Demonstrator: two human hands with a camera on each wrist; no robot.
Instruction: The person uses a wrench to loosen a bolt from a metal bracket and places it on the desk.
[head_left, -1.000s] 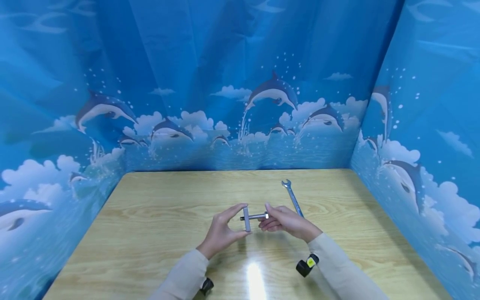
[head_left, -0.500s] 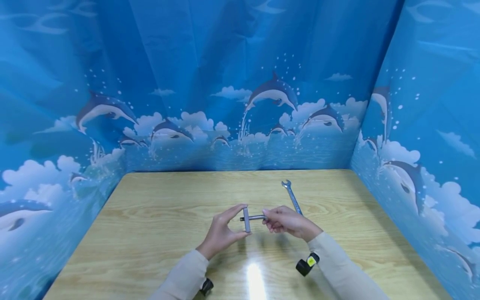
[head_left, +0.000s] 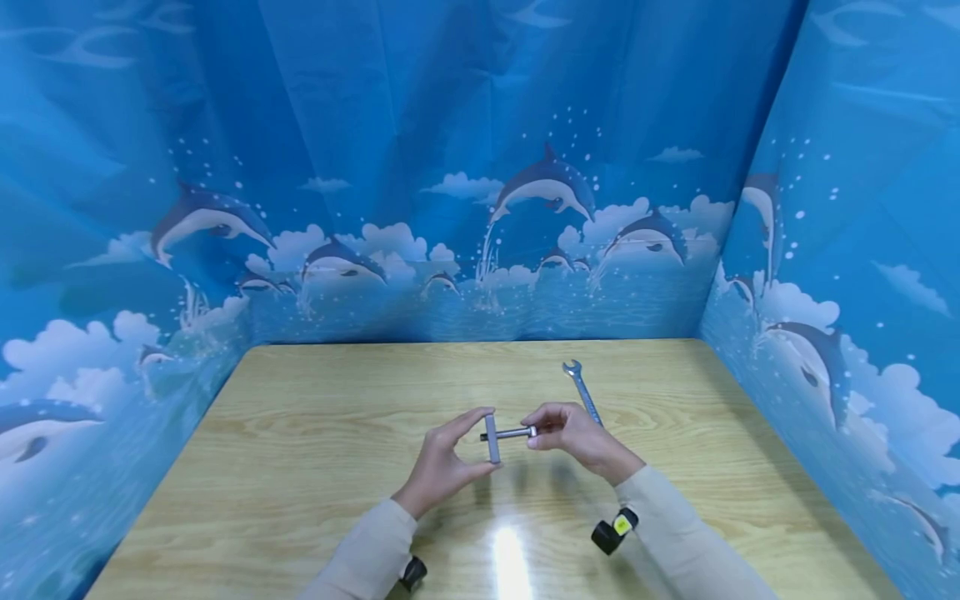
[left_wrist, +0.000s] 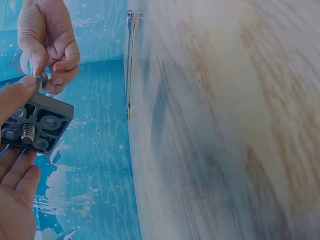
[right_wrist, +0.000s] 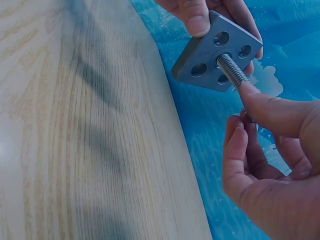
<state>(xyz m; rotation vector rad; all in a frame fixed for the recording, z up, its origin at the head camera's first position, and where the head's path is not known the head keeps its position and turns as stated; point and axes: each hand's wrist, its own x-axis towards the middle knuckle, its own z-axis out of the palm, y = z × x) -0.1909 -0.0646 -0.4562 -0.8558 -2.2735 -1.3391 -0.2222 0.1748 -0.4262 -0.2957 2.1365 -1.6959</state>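
Over the middle of the table, my left hand [head_left: 437, 462] holds a square grey metal plate [head_left: 492, 439] by its edges, thumb on one side and fingers on the opposite one. A threaded bolt [head_left: 513, 433] passes through the plate's central hole; in the left wrist view its tip [left_wrist: 28, 134] sticks out of the ribbed face. My right hand [head_left: 573, 435] pinches the bolt's head end between thumb and fingers, which partly hide it. Several round holes surround the bolt on the flat face of the plate [right_wrist: 199, 51] in the right wrist view.
An open-end wrench [head_left: 582, 392] lies on the wooden table [head_left: 337, 400] beyond my right hand. Blue dolphin-printed curtains [head_left: 420, 250] stand along the back and sides. A small black camera [head_left: 607, 536] sits on the right sleeve, another [head_left: 413, 573] on the left.
My right fingers have shifted round the bolt head: the thumb, raised earlier, has come down and now lies below the index finger. My left hand and the plate stay almost still.
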